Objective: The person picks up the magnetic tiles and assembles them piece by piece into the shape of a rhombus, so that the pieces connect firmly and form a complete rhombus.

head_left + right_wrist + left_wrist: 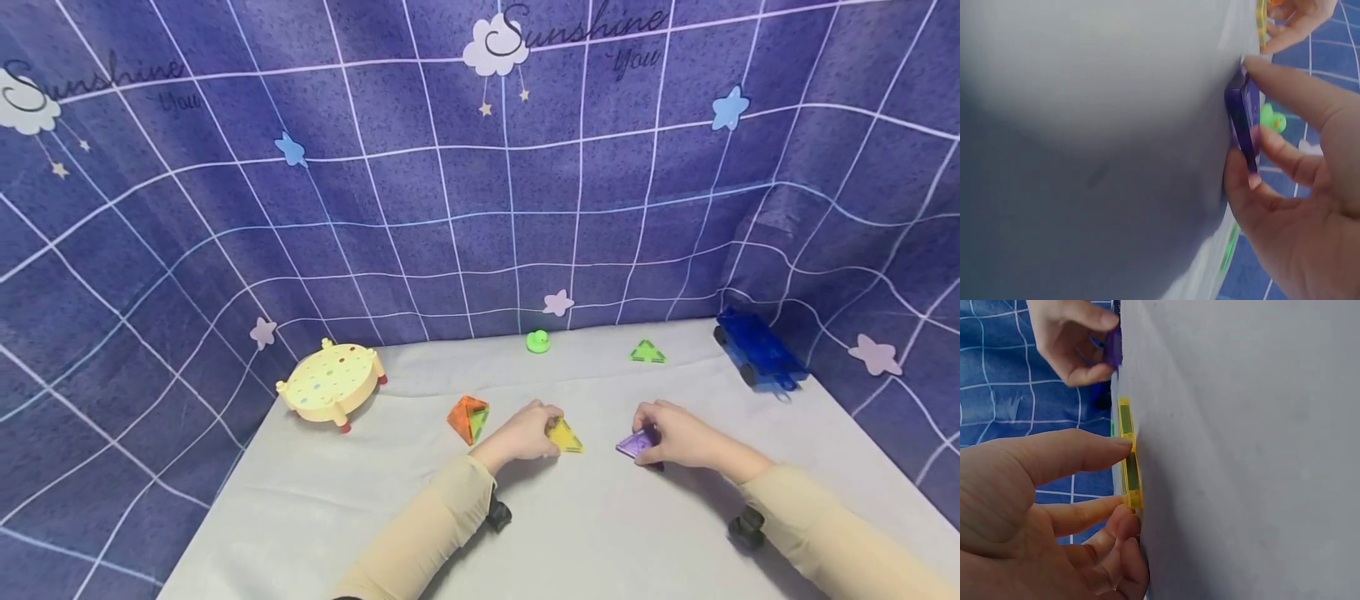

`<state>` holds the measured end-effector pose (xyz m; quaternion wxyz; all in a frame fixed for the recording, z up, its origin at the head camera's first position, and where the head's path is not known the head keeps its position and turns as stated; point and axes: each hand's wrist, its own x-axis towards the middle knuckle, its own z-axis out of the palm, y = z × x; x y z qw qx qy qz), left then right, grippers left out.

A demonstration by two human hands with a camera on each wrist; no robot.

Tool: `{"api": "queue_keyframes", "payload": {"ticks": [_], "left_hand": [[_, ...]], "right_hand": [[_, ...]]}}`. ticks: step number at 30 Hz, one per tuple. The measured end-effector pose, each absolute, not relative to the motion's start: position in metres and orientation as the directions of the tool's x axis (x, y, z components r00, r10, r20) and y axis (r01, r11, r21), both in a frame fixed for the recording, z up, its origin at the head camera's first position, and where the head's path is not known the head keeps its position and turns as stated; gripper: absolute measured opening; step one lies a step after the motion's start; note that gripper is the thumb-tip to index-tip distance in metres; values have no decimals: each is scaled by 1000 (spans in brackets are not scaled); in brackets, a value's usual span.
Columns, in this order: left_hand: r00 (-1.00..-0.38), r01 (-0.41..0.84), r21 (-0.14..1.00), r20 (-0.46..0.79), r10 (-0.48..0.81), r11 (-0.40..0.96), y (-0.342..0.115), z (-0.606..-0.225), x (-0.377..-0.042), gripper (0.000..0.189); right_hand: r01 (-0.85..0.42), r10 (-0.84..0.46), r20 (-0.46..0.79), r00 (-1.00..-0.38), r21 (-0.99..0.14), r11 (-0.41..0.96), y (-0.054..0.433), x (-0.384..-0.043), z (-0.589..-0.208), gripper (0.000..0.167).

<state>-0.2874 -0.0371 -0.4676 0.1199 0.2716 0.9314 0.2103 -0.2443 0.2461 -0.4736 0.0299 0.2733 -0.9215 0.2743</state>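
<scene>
In the head view my left hand (527, 432) pinches a yellow triangular magnetic tile (566, 436) near the middle of the table. The left wrist view shows my thumb on one edge of the yellow tile (1127, 456) and fingers at its other side. To the right, my right hand (675, 435) grips a purple triangular tile (633, 444) between thumb and fingers. From the right wrist, the purple tile (1244, 119) appears tilted, close over the white cloth. A gap separates the two tiles. Left of my left hand lies an orange and green tile piece (468, 418).
A pale yellow round toy with short legs (332, 383) stands at the back left. A green toy duck (537, 341) and a green triangular tile (647, 352) sit toward the back. A blue wheeled toy (759, 350) is at the back right, beside the hanging blue curtain (465, 183).
</scene>
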Motion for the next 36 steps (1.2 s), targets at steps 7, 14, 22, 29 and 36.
{"api": "queue_keyframes", "payload": {"ticks": [7,14,22,29,36], "left_hand": [[-811,465,465,-118,573,753,-39,-469,-285,66],[-779,519,433,-115,616,737,-40,-470,-283,69],[-761,544,412,-125,637,731,-43,-467,-283,71],[-742,564,388,-150,654,729,-45,-460,-285,72],[-743,549,404,-165,649,731,-47,-461,-287,73]], "right_hand": [[-479,-424,231,-876,-523,705,224,-260,-479,42],[-396,-358,187,-915,-593,702,206,-269,-482,38],[-396,-349,197,-916,-587,706,189,-278,-481,28],[-408,-359,204,-911,-579,706,177,-283,-480,26],[-430,-381,212,-900,-571,699,170,-282,-481,27]]}}
